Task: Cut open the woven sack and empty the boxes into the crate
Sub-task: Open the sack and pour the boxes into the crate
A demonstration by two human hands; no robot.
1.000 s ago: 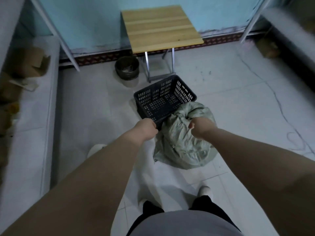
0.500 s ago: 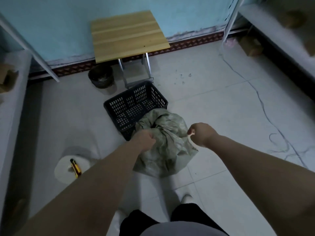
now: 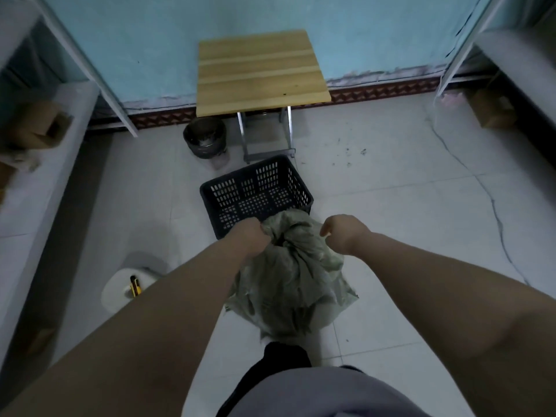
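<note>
A grey-green woven sack (image 3: 288,284) stands on the pale tiled floor (image 3: 391,206), leaning against a black perforated plastic crate (image 3: 255,191). The left hand (image 3: 251,236) is fisted on its bunched neck; the right hand (image 3: 343,231) hovers beside, loosely curled, holding nothing visible. Left, a yellow utility knife (image 3: 134,285) lies on a white round stool (image 3: 120,291). Beyond stand a dark bucket (image 3: 205,139) and a wooden folding table (image 3: 258,70) against the blue wall (image 3: 150,40).

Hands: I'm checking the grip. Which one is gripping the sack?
The left hand, fisted on the gathered neck of the sack. The right hand hovers beside it, fingers loosely curled, gripping nothing.
</note>
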